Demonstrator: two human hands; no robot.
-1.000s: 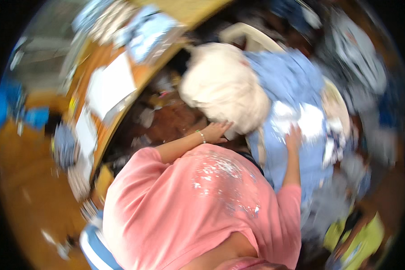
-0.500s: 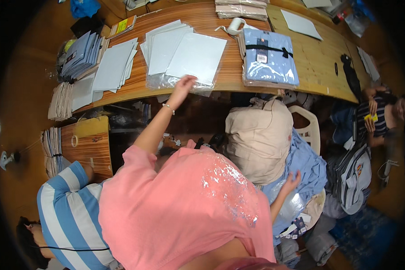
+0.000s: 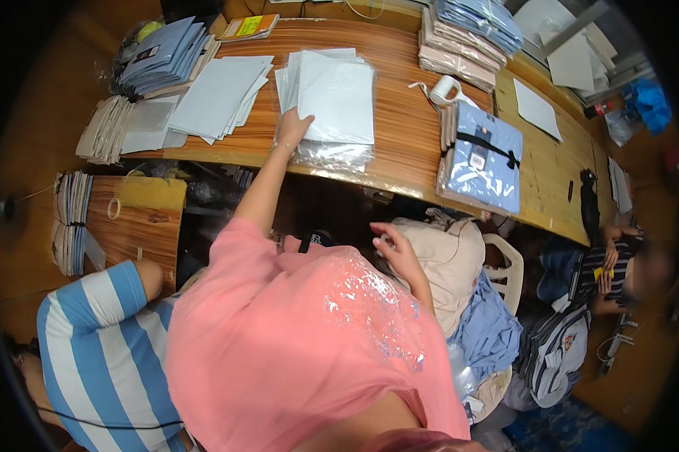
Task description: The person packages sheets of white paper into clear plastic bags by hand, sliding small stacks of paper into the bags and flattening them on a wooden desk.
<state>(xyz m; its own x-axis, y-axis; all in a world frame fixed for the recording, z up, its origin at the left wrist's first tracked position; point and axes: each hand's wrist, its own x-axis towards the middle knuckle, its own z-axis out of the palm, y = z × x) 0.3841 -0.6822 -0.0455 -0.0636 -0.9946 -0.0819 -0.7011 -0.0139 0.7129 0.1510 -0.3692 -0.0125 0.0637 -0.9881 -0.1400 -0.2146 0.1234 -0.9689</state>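
On the table, my left hand (image 3: 294, 128) is at the lower left edge of a stack of white sheets (image 3: 338, 98). Its thumb lies over the top sheet and its other fingers are bent at the edge, partly hidden. Clear plastic (image 3: 332, 156) sticks out below the sheets toward the table's front edge. My right hand (image 3: 401, 256) is raised in front of my body, beside a beige cloth bundle (image 3: 451, 260). Its fingers are apart and loosely bent, with nothing in them.
More white sheets (image 3: 223, 94) and folded blue shirts (image 3: 166, 56) lie at the left. A packed blue shirt pile (image 3: 483, 154) and a white tape roll (image 3: 445, 89) are at the right. Blue cloth (image 3: 484, 324) hangs on a plastic chair (image 3: 505, 264). A person in stripes (image 3: 106, 339) sits close left.
My left hand has moved from the front edge of the sheets to their left edge, and the sheets lie straighter. My right hand has come up from the blue cloth. The view has shifted.
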